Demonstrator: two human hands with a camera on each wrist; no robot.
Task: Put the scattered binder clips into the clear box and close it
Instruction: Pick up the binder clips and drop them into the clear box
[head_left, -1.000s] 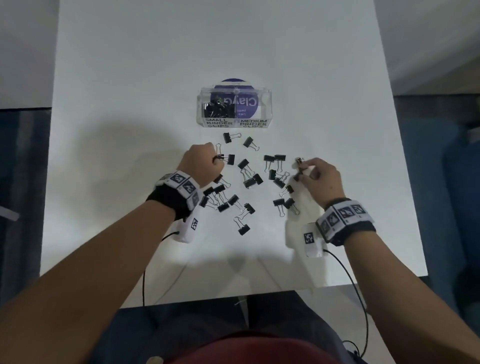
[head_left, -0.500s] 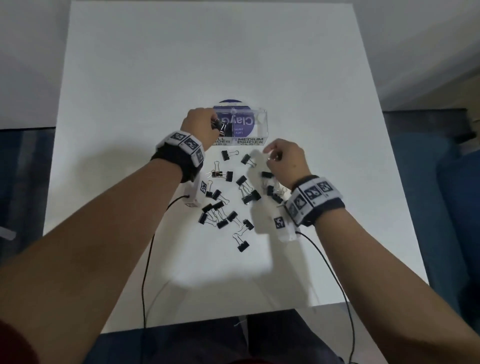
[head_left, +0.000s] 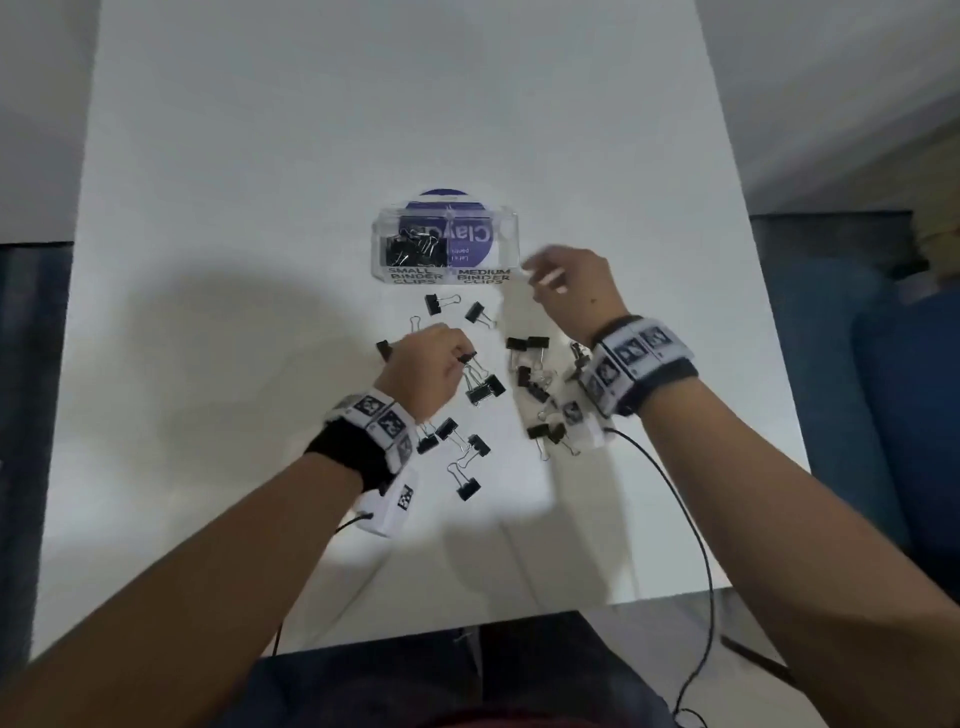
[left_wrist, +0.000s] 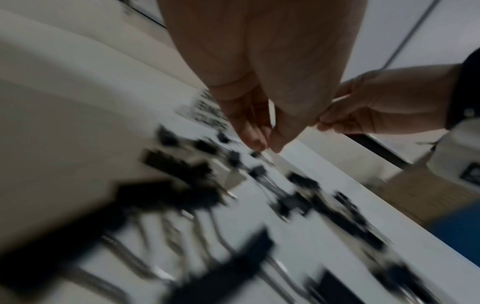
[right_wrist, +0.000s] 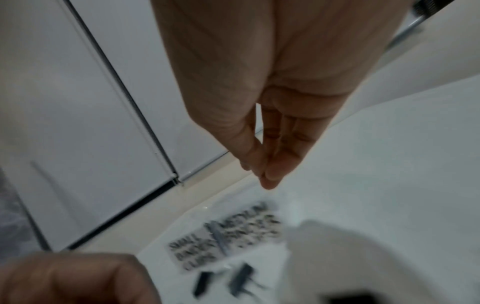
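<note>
Left hand (head_left: 423, 366) low over clips (head_left: 470, 410) on table (head_left: 208, 312), fingertips pinching one clip (head_left: 466, 357). Box (head_left: 445, 244) further back, centre, some clips inside left compartment. Right hand (head_left: 574, 291) beside box right end, fingers together, blurred; grasp cannot tell.

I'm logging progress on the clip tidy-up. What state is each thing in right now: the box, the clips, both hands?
clear box: on the table, upright; whether the lid is open cannot be told.
clips in the box: piled in the SMALL BINDER CLIPS side; the MEDIUM side shows none.
scattered binder clips: many lie loose on the table.
left hand: low over the clips, fingers curled at one.
right hand: raised beside the box, blurred, fingertips together, no clip visible.
</note>
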